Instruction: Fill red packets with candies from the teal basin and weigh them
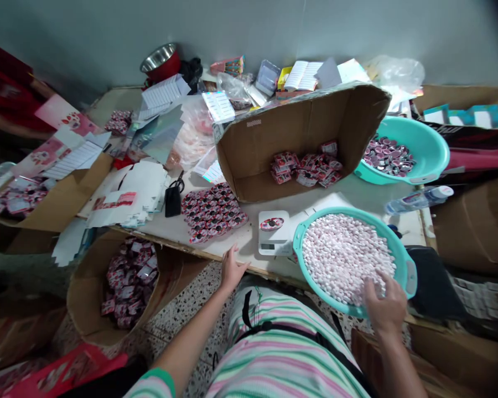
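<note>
My left hand (232, 270) rests with fingers stretched on the front edge of the low table (249, 243), just below a flat cluster of small red lidded cups (212, 211). My right hand (382, 305) reaches into a teal basin (409, 271) full of small white-pink candies (344, 254), fingers curled down among them; what they hold is hidden. A small white scale (274, 233) with one round lidded cup on it stands between my hands.
An open cardboard box (257, 149) on its side holds red packets. A second teal basin (429, 152) with lidded cups sits at right, a water bottle (419, 199) beside it. A floor box (87, 298) of packets, flat cartons (128, 199) and papers lie left.
</note>
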Demonstrator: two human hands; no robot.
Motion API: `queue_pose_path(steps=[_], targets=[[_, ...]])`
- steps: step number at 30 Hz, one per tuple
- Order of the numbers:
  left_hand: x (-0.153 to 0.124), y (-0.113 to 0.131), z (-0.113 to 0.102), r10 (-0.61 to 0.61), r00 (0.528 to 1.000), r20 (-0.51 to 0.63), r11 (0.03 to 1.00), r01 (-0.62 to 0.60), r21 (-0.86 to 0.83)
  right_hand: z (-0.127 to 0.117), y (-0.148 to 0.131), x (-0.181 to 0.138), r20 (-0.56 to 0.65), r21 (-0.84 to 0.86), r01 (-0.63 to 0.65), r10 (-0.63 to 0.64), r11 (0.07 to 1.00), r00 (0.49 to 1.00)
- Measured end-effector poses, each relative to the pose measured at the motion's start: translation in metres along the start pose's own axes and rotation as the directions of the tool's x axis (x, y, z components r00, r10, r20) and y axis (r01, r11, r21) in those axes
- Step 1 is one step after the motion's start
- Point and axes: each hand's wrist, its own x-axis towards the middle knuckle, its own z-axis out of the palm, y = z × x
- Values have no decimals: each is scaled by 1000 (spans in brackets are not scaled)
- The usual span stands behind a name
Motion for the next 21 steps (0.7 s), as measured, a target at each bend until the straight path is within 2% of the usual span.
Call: queue_pose_path(steps=[4,8,13,21], targets=[[-38,-17,-6,-97,995,-13,995,97,-8,10,-7,11,10,36,37,-37,999,999],[-57,-17,-4,-159,987,3,987,159,-29,15,-11,18,17,71,60,-61,996,998],[-62,-13,-2,-172,985,18,984,173,-46,14,-10,19,32,83,77,-80,994,996],[-50,-11,-1,-125,992,-16,991,124,-56,9,2,12,18,54,71,-72,996,997]])
